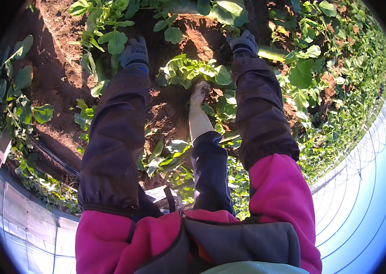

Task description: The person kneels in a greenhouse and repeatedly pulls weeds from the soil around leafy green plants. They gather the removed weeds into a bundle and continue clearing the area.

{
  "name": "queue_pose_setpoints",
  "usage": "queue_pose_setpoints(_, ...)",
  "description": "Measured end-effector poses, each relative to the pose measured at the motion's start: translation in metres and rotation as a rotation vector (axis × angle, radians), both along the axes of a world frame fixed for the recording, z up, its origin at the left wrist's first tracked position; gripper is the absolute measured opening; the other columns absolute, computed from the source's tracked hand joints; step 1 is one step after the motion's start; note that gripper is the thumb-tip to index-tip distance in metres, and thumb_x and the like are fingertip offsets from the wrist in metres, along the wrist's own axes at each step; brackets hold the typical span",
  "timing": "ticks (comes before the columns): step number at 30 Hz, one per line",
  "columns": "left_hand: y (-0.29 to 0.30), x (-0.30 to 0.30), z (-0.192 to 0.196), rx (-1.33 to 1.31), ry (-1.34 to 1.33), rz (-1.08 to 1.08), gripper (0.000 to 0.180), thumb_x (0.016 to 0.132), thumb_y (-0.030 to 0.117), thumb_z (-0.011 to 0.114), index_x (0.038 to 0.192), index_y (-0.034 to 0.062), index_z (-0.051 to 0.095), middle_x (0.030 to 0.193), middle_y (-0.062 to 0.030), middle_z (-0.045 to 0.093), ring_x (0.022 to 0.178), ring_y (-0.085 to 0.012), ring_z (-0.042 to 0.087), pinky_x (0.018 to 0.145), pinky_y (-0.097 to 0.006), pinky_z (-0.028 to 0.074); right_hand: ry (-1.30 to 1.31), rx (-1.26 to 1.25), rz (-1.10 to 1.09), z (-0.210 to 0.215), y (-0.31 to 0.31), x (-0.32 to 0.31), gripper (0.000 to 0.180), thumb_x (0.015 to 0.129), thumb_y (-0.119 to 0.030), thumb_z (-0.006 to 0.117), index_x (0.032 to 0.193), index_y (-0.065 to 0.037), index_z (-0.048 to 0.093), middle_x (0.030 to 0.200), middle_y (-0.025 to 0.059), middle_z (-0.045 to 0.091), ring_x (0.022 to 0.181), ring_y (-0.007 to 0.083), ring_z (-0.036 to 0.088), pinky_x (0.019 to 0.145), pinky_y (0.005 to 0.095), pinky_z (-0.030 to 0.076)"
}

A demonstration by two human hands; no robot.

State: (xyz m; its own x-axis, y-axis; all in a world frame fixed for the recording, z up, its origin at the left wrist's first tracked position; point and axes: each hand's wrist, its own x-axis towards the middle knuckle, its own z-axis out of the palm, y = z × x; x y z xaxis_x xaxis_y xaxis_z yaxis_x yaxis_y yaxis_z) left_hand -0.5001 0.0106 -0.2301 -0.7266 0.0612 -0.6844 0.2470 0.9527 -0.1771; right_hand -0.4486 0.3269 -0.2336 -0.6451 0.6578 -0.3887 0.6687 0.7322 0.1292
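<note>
My left hand [134, 53], in a grey glove, reaches down to dark soil beside a leafy green plant [116, 42]. Its fingertips lie in shade, so I cannot make out whether they are closed. Farther right, my right hand [243, 44], also gloved in grey, has its fingers bent in at the underside of a broad-leaved plant [230, 13]. Leaves and shadow hide what those fingers hold, if anything. Between my forearms grows a low, lighter green plant [188, 72]. Dark brown sleeve covers run over both forearms.
One of my legs, in a muddy tan boot [198, 114], stands just behind the low plant. Dense leafy growth [339, 86] fills the right side. Bare reddish soil [60, 86] runs along the left, with a dark pipe [54, 156] and a plastic-covered, hooped structure [362, 182] toward the edges.
</note>
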Motion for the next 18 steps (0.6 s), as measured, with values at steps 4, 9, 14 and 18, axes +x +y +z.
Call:
queue_pose_setpoints(4,-0.026,-0.003,-0.038,-0.084,-0.075,-0.146,0.030,0.088,0.014,0.046,0.117,0.0186,0.052,0.124,-0.0098,0.047,0.105,-0.0306,0.058,0.080,-0.046,0.052,-0.014,-0.010,-0.010,-0.008,0.000,-0.002,0.036,0.077,-0.046,0.060,0.096,-0.015,0.063,0.097,0.0100,0.065,0.091,0.0329,0.061,0.076,0.0433,0.048)
queue_pose_setpoints(9,-0.034,-0.006,-0.035,0.192,-0.029,-0.046,0.021,0.082,0.023,0.057,0.098,0.0107,0.063,0.102,-0.0087,0.058,0.095,-0.0229,0.061,0.078,-0.037,0.051,0.052,-0.266,0.003,0.036,-0.035,0.020,0.026,0.078,-0.039,0.061,0.089,-0.015,0.064,0.089,0.0099,0.065,0.085,0.0311,0.062,0.070,0.0424,0.048)
queue_pose_setpoints(14,-0.036,0.028,0.035,1.049,-0.123,0.525,0.015,0.078,0.010,0.066,0.092,0.0104,0.061,0.088,-0.0051,0.059,0.083,-0.0202,0.060,0.069,-0.032,0.049,0.341,-0.647,-0.031,0.090,-0.107,0.065,0.023,0.075,-0.032,0.066,0.085,-0.012,0.066,0.081,0.0079,0.065,0.073,0.0272,0.063,0.067,0.0373,0.048)
queue_pose_setpoints(18,-0.044,0.081,0.105,1.239,-0.155,0.284,0.027,0.077,0.007,0.067,0.103,0.0101,0.060,0.090,-0.0057,0.058,0.086,-0.0194,0.059,0.070,-0.029,0.048,0.260,-0.869,0.101,0.111,-0.169,0.099,0.020,0.073,-0.029,0.067,0.080,-0.011,0.063,0.078,0.0087,0.063,0.072,0.0295,0.061,0.064,0.0385,0.048)
